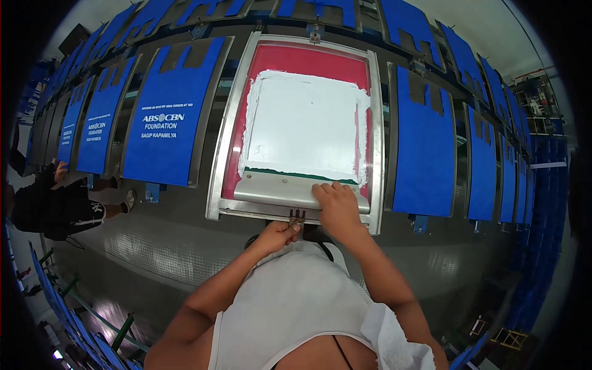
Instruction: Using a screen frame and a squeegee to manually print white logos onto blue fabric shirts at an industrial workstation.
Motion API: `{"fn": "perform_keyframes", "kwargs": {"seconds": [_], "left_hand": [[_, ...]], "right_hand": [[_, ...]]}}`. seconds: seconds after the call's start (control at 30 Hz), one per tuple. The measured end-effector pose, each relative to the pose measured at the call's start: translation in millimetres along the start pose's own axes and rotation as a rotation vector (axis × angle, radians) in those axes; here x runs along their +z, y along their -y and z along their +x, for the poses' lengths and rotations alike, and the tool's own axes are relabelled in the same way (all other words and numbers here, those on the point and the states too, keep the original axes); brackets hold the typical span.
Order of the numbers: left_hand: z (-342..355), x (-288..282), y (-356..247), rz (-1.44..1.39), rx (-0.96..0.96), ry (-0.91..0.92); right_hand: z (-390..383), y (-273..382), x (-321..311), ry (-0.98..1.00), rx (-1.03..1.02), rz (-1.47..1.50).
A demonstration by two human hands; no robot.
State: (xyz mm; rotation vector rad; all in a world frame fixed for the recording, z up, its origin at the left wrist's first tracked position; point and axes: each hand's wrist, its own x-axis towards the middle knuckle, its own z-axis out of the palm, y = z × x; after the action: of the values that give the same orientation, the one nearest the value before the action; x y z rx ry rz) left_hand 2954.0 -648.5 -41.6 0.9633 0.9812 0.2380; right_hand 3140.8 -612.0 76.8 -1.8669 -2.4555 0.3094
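In front of me lies a silk-screen frame [376,135] with metal sides and red borders. A large patch of white ink [302,123] covers most of its mesh, with a thin dark green strip along the near edge. A wide metal squeegee [274,190] rests across the near end of the screen. My right hand [338,208] has its fingers wrapped over the squeegee's right part. Below the frame's near edge, my left hand [275,238] is closed in a pinch on a small pronged metal fitting [298,219].
Blue bag-shaped fabric pieces [169,117] lie on boards to the left, with more blue pieces [423,148] to the right and beyond. A metal bracket [315,32] stands at the frame's far edge. At far left, another person [55,206] in dark clothes touches a board.
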Motion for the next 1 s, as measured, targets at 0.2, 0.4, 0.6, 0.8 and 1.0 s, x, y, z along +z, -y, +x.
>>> {"fn": "perform_keyframes", "kwargs": {"seconds": [0.2,0.4,0.6,0.8,1.0], "left_hand": [[8,1,20,0.019,-0.113,-0.188],[-13,-4,-34,0.686,-0.169,-0.191],[-3,-150,-70,0.66,0.209,-1.177],[29,-163,-60,0.206,0.307,-0.872],[37,-35,-101,0.025,0.335,-0.834]], "right_hand": [[0,-63,-25,-0.044,0.12,-0.049],[5,-148,6,-0.125,0.248,0.627],[33,-159,18,-0.112,0.407,1.176],[23,-165,10,-0.224,0.44,1.288],[-62,-248,-52,-0.258,0.485,1.256]]}}
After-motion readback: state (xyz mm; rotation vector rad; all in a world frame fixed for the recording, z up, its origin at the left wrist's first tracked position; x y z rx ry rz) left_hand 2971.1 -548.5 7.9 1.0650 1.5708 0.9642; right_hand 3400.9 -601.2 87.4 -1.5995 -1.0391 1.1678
